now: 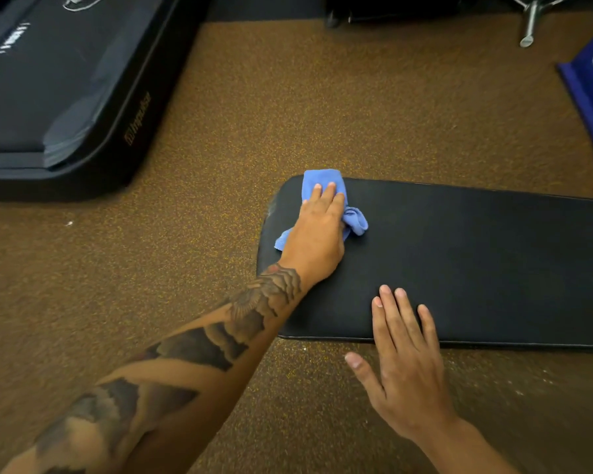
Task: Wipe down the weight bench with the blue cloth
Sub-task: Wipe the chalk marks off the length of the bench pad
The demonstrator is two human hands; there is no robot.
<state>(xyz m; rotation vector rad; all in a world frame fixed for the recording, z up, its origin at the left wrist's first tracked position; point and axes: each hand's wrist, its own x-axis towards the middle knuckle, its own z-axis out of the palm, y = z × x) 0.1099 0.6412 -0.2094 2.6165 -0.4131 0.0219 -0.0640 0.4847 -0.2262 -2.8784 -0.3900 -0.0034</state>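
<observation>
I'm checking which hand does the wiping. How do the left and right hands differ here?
The left hand presses the blue cloth onto the bench; the right hand holds nothing. The left hand lies at the bench's far corner, the right hand at its near edge, with only its fingers on the pad. The left forearm is tattooed; the right forearm is bare. Both lie palm down with straight fingers.
</observation>
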